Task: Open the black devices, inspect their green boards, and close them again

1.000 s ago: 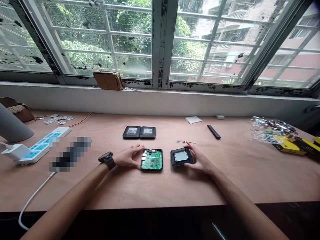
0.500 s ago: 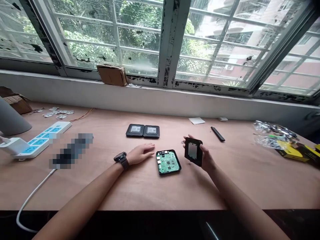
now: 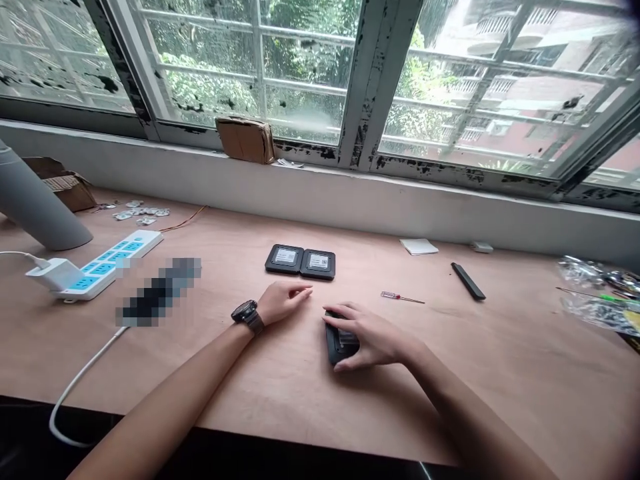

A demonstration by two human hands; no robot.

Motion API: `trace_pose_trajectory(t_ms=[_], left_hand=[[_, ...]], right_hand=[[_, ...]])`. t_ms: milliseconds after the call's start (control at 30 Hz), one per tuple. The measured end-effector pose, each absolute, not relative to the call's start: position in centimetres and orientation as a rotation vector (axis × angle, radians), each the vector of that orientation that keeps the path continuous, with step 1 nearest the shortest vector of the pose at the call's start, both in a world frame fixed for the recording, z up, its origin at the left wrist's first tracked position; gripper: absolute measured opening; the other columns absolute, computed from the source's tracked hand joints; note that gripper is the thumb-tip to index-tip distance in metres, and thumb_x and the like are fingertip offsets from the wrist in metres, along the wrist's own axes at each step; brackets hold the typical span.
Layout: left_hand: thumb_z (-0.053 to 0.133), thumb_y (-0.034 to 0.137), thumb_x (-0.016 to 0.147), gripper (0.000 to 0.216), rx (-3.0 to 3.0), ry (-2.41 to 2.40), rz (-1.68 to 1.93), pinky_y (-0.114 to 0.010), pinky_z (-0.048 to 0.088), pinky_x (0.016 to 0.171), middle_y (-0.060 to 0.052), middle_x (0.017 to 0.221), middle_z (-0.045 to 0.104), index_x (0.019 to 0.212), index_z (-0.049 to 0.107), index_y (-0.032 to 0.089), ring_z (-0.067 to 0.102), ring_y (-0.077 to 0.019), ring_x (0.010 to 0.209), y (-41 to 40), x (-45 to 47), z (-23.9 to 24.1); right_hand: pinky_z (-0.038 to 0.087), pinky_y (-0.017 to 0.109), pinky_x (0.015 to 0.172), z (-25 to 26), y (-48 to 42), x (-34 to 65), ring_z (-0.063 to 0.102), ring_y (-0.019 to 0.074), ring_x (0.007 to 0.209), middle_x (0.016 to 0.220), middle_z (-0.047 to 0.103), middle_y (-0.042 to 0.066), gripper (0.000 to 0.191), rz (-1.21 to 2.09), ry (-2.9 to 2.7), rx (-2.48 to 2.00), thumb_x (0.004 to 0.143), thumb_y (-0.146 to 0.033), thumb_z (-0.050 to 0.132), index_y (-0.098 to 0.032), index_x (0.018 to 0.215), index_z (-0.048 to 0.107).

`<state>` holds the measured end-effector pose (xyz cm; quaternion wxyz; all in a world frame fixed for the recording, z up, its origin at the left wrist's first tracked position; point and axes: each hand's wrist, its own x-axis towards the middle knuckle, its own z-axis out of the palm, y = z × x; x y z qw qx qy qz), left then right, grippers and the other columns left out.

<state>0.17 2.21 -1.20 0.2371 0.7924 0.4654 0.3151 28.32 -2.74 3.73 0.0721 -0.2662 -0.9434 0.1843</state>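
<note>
My right hand (image 3: 373,337) spans a black box (image 3: 336,343), fingers over its far edge and thumb at its near edge. The lid lies over the base, so the green circuit board is out of sight. Left of the box, my left hand (image 3: 285,301) rests on the table holding nothing, fingers loosely bent and apart from the box. A dark watch (image 3: 246,313) is on that wrist. Two closed black boxes with white labels, a left one (image 3: 284,259) and a right one (image 3: 318,264), lie side by side beyond my hands.
A small screwdriver (image 3: 403,297) and a black bar (image 3: 468,281) lie to the right. Behind them are a white pad (image 3: 419,247) and plastic bags (image 3: 600,310). A power strip (image 3: 113,263), its white cable (image 3: 83,373) and a grey cylinder (image 3: 45,200) are on the left.
My right hand has brought the black lid leftward and down onto the base with the circuit board. The screwdriver shows fully now. My left fingers have curled slightly, and the view has shifted.
</note>
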Motion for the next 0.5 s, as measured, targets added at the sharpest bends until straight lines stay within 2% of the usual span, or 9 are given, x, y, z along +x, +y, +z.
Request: trace_pose_trajectory(t_ms=[500], left_hand=[[0.054,0.044,0.101,0.036,2.213,1.221,0.840,-0.029,0.051,0.081,-0.005,0.114,0.077,0.119,0.075,0.023,0.072,-0.0216,0.096,2.09,0.33,-1.15]], right_hand=[[0.031,0.054,0.119,4.12,-2.40,28.48,0.028,0.0390,0.149,0.165,0.031,0.009,0.100,0.697,-2.881,-0.852,0.076,-0.066,0.076,-0.030,0.158,0.033]])
